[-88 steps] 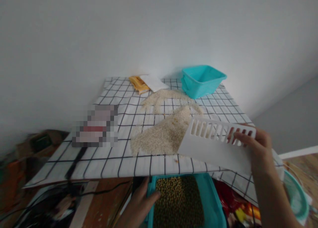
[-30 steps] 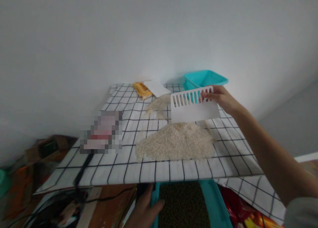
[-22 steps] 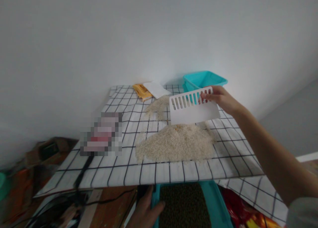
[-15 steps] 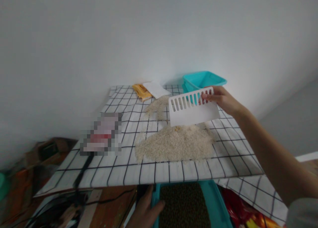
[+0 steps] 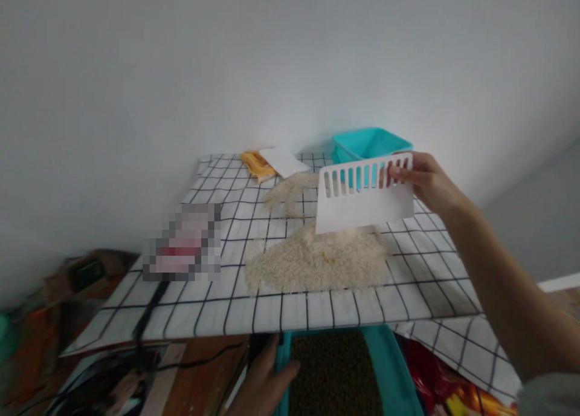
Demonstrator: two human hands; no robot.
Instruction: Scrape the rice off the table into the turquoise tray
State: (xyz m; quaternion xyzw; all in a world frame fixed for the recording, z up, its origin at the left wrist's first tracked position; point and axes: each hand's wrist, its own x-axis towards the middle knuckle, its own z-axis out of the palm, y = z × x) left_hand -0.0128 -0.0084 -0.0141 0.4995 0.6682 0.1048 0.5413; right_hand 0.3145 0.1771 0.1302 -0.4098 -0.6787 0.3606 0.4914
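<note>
My right hand [image 5: 428,177] is closed on one end of a white slotted scraper [image 5: 362,210], a flat plate with a row of long holes. The scraper is tilted over the back of a pale grain pile [image 5: 312,265], which looks like rice and has a few yellowish bits on top. Whether its lower edge touches the grains, I cannot tell. Low in the view, my left hand [image 5: 265,377] grips the left rim of a teal tub [image 5: 394,367], its thumb over the edge. Small dark green-brown grains [image 5: 335,373] fill the tub.
A smaller grain heap [image 5: 290,195] lies behind. Farther back are a yellow-and-white packet [image 5: 267,162] and a turquoise basin [image 5: 374,141]. A blurred-out device [image 5: 185,240] with a black strap sits at the left of the checked tablecloth [image 5: 217,313]. Red packaging [image 5: 435,373] lies below right.
My right hand has moved the scraper a little to the right and turned it slightly. The yellowish bits now sit lower on the pile. My left hand stays at the tub's rim.
</note>
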